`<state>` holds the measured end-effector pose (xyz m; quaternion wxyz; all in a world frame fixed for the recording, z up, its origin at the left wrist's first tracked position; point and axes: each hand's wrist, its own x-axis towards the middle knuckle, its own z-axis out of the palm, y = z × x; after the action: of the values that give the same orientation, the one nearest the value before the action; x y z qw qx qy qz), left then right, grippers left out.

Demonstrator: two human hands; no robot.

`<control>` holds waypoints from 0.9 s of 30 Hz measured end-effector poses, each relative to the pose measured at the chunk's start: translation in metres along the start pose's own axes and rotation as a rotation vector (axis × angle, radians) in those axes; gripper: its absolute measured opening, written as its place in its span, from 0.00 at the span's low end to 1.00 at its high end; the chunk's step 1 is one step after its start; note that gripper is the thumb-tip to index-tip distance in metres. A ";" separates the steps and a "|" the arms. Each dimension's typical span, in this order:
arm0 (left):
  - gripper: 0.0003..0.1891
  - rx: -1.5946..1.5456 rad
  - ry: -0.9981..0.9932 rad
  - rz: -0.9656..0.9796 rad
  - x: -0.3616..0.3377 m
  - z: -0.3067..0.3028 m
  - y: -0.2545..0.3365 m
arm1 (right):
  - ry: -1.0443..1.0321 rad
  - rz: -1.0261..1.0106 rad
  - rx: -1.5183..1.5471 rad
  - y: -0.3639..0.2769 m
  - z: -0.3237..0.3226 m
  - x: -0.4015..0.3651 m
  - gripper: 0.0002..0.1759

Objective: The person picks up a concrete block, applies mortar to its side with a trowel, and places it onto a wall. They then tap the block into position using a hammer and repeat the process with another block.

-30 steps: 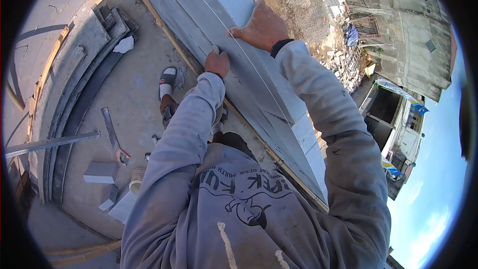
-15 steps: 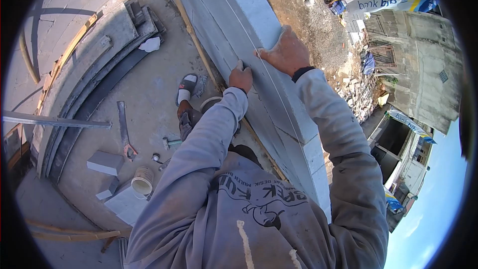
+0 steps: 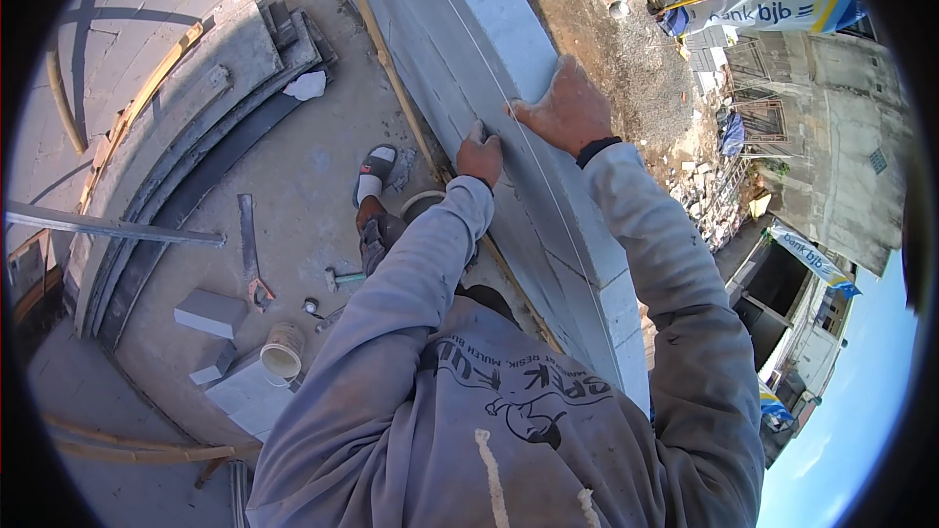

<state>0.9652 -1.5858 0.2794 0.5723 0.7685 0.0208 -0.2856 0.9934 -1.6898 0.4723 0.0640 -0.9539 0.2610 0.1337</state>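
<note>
Head view shows the right grip (image 3: 569,110) spread wide, thumb at the string (image 3: 486,61) and palm over the top of the block wall (image 3: 523,34); its other fingertips are hidden beyond the far edge. Nearer the body, the left grip (image 3: 479,156) is partly curled against the wall's inner side; whether it holds anything, I cannot tell. A pole (image 3: 383,54) runs beside the wall. Farther left, a saw (image 3: 249,246), a hammer (image 3: 344,279) and a bucket (image 3: 283,354) are on the floor (image 3: 284,171), near loose blocks (image 3: 211,313).

Block wall (image 3: 442,51) pale grey; string (image 3: 558,188) white; sweatshirt (image 3: 391,450) grey, lettering (image 3: 558,380) black; saw handle (image 3: 260,294) orange-red.
</note>
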 end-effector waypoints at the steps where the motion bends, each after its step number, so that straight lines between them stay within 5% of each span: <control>1: 0.21 0.008 0.002 -0.009 0.000 0.001 -0.001 | -0.002 0.001 0.001 0.000 0.000 0.000 0.43; 13: 0.26 -0.144 -0.101 0.005 -0.002 -0.002 -0.001 | 0.051 -0.071 0.249 0.031 0.019 -0.010 0.49; 18: 0.26 -0.156 -0.083 -0.034 0.002 0.000 -0.007 | -0.013 -0.032 0.545 0.069 0.038 -0.019 0.40; 27: 0.33 -0.215 -0.067 -0.054 -0.011 0.004 0.008 | -0.132 -0.054 0.535 0.086 0.034 -0.037 0.41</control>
<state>0.9575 -1.5888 0.2908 0.6440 0.6916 0.0529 -0.3226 0.9106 -1.7391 0.4458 0.3338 -0.8989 0.2569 0.1203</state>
